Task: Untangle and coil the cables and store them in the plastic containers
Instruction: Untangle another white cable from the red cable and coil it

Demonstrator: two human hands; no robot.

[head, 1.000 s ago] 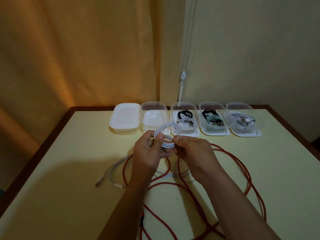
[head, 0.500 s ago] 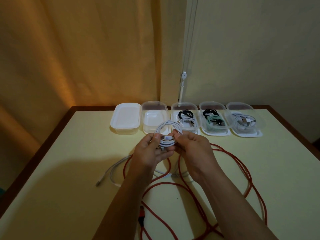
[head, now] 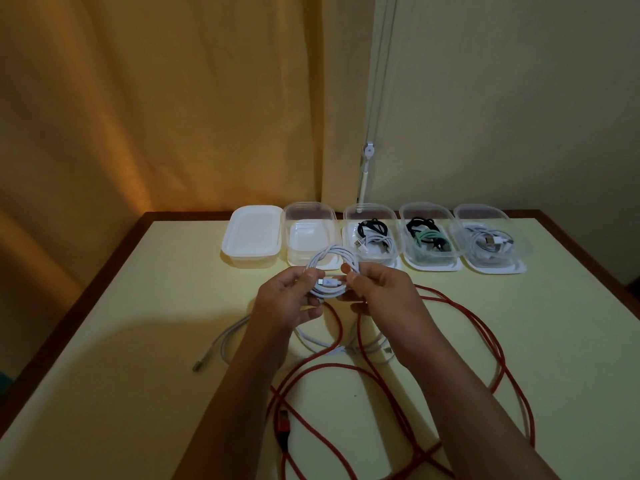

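No readable text, labels or numbers anywhere

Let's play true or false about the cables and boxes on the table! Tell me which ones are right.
1. Both hands hold a coiled white cable. True: the left hand and right hand grip it.
2. The red cable is packed in a container. False: it sprawls loose on the table.
3. Five containers stand in a row at the far edge. True.
4. Every container holds cables. False: the lidded container and the open empty container show none.
5. The mint-green cable lies on the table. False: it is in a container.
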